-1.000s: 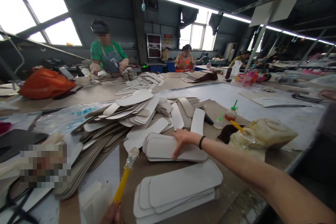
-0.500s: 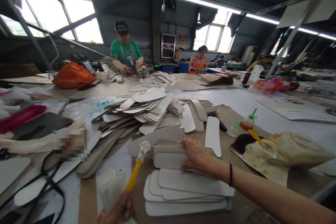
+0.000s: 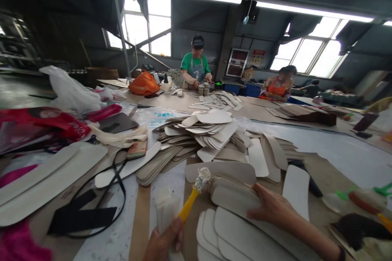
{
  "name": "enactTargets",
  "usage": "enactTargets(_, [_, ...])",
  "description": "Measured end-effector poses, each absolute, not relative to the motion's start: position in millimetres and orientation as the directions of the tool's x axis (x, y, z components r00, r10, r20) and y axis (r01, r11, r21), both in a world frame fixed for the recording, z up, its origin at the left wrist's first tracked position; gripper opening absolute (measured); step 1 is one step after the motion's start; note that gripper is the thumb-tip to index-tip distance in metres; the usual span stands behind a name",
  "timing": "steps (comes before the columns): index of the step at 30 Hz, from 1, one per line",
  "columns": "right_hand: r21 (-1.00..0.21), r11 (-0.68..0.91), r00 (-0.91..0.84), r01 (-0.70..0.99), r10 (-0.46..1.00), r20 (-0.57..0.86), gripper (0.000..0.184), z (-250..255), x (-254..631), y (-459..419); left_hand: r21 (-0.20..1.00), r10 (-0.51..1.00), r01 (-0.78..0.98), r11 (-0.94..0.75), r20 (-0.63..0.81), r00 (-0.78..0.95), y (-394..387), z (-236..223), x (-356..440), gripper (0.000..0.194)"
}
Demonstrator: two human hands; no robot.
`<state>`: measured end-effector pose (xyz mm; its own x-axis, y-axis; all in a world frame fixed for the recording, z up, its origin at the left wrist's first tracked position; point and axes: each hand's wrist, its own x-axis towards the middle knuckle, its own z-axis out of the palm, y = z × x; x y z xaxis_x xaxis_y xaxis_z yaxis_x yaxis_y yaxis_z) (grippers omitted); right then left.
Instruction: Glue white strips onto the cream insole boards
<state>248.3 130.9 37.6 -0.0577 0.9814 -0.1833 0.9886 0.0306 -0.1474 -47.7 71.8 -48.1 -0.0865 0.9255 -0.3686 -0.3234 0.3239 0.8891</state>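
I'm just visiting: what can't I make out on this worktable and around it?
Head view: the lower end of the yellow-handled tool, hidden by the left hand.
Head view: part of the rear stack, covered by the right hand.
Head view: the near end of the front stack, cut off by the bottom edge.
Head view: details of the brown-filled bottle, blurred.
Head view: the poster's lettering, too small.

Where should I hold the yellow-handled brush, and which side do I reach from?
I'd grip the lower part of the yellow handle, coming from the near side, as the left hand does. The handle is slim and slants down toward the person, so it should be easy to grasp. Avoid the upper end: it's lumpy, whitish and might be sticky.
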Motion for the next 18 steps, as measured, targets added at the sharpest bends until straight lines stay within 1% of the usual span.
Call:
enactTargets(3, [-0.041, 0.010, -0.016, 0.999, 0.988, -0.151, 0.042, 52.4, 255.6, 142.5, 0.886, 0.938, -0.352, 0.301, -0.342, -0.059, 73.6, -48.9, -49.7, 0.052])
enactTargets(7, [0.124, 0.094, -0.087, 0.988, 0.994, -0.062, 0.040, 68.7, 262.8, 142.9, 0.858, 0.935, -0.414, 0.302, -0.351, -0.046, 74.5, -38.9, -51.5, 0.051])
enactTargets(9, [0.153, 0.107, -0.103, 0.982, 0.994, -0.035, 0.035, 69.4, 265.3, 138.3, 0.829, 0.927, -0.472, 0.301, -0.370, -0.058, 75.0, -30.1, -50.9, 0.046])
enactTargets(11, [0.158, 0.120, -0.121, 0.980, 0.993, -0.008, 0.032, 66.7, 267.6, 134.3, 0.781, 0.916, -0.545, 0.304, -0.398, -0.059, 76.3, -19.3, -49.5, 0.037])
enactTargets(13, [0.190, 0.163, -0.172, 0.968, 0.985, 0.033, 0.033, 64.0, 269.8, 132.3, 0.738, 0.910, -0.595, 0.318, -0.414, -0.027, 79.6, -7.7, -47.7, 0.030])
enactTargets(14, [0.227, 0.190, -0.210, 0.955, 0.976, 0.066, 0.034, 63.8, 270.9, 132.1, 0.727, 0.911, -0.605, 0.324, -0.413, -0.009, 82.4, -2.1, -46.5, 0.028])
enactTargets(16, [0.324, 0.242, -0.298, 0.914, 0.945, 0.134, 0.038, 66.3, 272.8, 132.7, 0.735, 0.917, -0.594, 0.327, -0.398, 0.011, 90.7, 7.7, -43.8, 0.026])
enactTargets(18, [0.399, 0.281, -0.378, 0.873, 0.906, 0.189, 0.042, 71.2, 274.3, 133.4, 0.759, 0.922, -0.566, 0.321, -0.386, 0.005, 102.3, 15.6, -39.9, 0.029])
